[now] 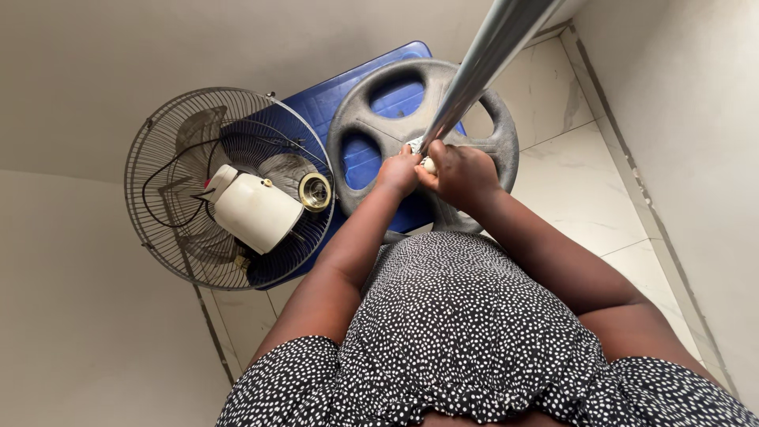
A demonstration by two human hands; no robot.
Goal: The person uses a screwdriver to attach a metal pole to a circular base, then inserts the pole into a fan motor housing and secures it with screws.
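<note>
Where both hands' fingers [411, 170] close, the metal pole [474, 71] meets the round base [348, 126]

The fan head [229, 190] is laid left of the round base [498, 146], both on the crate [328, 99]; the pole [482, 59] is stood on the base.

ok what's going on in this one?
A person stands over a round grey plastic fan base lying on a blue plastic lid on the white tiled floor. Both hands, left hand and right hand, close around the bottom of a shiny metal pole where it meets the base. The wire-caged fan head with its white motor housing lies detached beside it.
</note>
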